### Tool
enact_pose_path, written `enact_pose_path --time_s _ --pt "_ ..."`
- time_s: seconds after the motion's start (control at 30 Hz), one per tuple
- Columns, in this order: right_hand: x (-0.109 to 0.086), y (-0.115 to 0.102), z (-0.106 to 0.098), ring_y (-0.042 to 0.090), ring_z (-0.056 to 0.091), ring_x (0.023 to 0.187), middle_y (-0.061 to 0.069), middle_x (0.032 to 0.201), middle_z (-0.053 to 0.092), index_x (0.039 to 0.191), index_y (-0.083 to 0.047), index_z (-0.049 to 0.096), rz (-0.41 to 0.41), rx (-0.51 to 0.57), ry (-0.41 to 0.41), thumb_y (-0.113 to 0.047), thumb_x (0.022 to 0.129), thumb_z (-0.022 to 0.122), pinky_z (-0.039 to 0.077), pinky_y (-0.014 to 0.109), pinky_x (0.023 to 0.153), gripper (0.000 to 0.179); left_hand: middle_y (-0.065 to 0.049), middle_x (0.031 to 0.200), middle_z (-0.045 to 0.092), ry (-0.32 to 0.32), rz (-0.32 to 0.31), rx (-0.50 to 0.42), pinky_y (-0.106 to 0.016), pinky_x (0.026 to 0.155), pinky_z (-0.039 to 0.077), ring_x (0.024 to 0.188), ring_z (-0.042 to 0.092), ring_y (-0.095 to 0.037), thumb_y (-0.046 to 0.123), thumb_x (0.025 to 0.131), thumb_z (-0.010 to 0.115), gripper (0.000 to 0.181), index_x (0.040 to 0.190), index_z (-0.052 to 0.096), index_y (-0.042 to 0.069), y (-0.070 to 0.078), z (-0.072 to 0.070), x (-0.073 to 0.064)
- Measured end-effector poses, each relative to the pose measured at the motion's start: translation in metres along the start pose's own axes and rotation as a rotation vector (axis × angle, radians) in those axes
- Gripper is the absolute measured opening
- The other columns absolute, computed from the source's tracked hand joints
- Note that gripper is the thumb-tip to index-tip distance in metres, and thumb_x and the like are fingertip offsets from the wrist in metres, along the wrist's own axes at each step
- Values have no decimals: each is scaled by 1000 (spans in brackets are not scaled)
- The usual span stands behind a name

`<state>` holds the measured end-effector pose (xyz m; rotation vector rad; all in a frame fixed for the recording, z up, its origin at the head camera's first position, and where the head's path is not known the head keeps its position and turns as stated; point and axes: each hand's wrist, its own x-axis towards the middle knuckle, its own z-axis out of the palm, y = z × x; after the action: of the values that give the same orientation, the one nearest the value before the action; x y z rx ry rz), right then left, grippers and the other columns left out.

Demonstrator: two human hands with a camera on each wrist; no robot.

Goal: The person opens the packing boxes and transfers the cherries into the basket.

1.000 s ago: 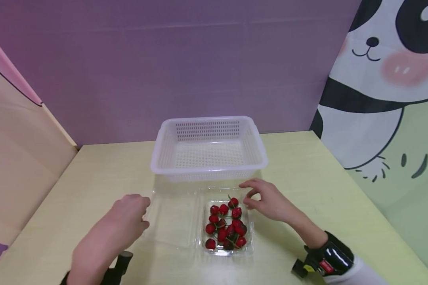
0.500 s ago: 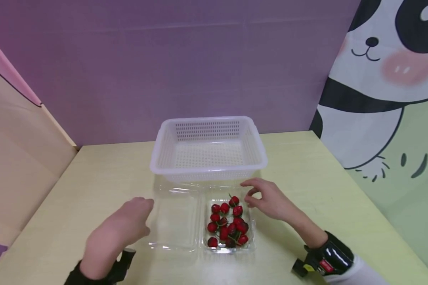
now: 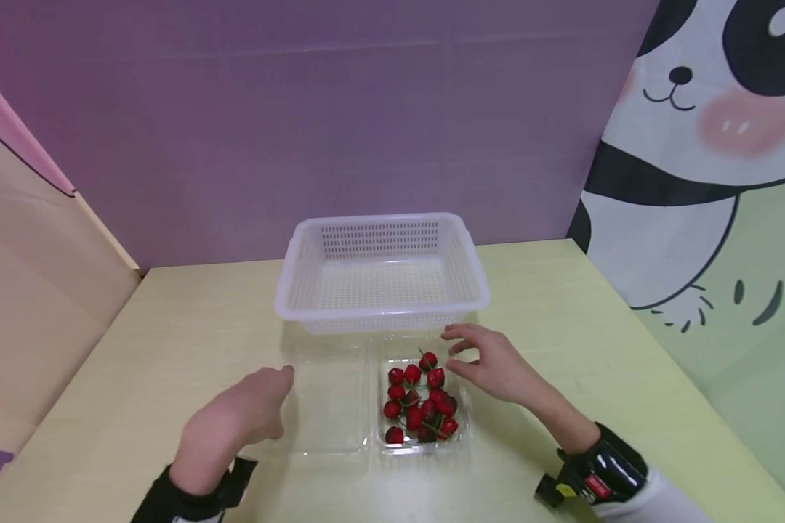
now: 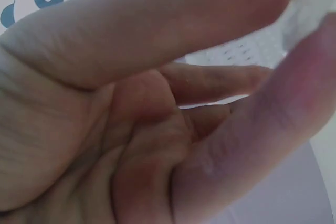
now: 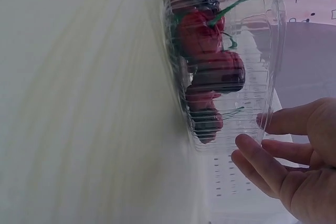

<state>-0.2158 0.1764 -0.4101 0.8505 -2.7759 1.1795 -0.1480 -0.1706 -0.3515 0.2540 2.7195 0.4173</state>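
A clear plastic clamshell box (image 3: 424,447) holds several red cherries (image 3: 415,415) with green stems. Its transparent lid (image 3: 330,399) lies folded out flat to the left. My left hand (image 3: 238,410) is at the lid's left edge, index finger and thumb spread apart; the left wrist view shows these fingers (image 4: 178,19) extended, and contact with the lid is unclear. At the box's far right corner is my right hand (image 3: 493,363), fingers lightly bent and spaced. In the right wrist view its fingertips (image 5: 247,142) are close to the clear wall, perhaps touching.
A white perforated basket (image 3: 382,312) stands just behind the box on the pale wooden table (image 3: 203,312). Purple cloth (image 3: 340,131) hangs behind, and a panda-print cloth (image 3: 667,240) is on the right.
My left hand has moved rightward along with the lid's left edge. The box has slid slightly away toward the basket. My right hand has stayed nearly in place, its fingers loosening slightly.
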Motion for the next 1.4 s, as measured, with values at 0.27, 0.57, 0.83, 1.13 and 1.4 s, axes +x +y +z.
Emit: enact_pose_path --time_s 0.27,0.57,0.83,1.13,1.4 --pt "1 0 1 29 65 103 17 130 55 123 1 61 -2 13 1 -2 88 73 53 26 77 37 -6 82 51 -42 -13 -5 -33 64 46 73 50 -22 -12 69 77 39 94 52 4 1 8 8" --pt "0 1 1 30 65 103 19 133 53 119 3 63 -17 2 9 -3 87 73 53 26 77 34 -9 79 49 -59 2 37 -31 53 42 66 51 -23 -18 68 64 36 95 52 4 5 22 18" --pt "0 0 2 31 64 103 19 134 51 118 3 63 -16 8 9 -2 87 73 51 20 76 33 -9 80 49 -87 -35 51 -32 54 42 69 51 -24 -15 70 65 32 91 53 5 8 25 22" --pt "0 -1 2 31 64 104 19 134 51 119 4 62 -13 -6 8 -2 88 72 52 21 76 33 -7 80 52 -114 -70 1 -31 59 41 70 52 -22 7 79 76 23 88 55 7 8 23 23" --pt "0 -1 3 35 59 110 17 134 51 123 3 60 -33 -46 32 -6 88 74 53 31 78 39 -3 76 53 -61 -48 95 -33 59 42 68 53 -20 22 85 74 21 87 56 10 9 21 20"
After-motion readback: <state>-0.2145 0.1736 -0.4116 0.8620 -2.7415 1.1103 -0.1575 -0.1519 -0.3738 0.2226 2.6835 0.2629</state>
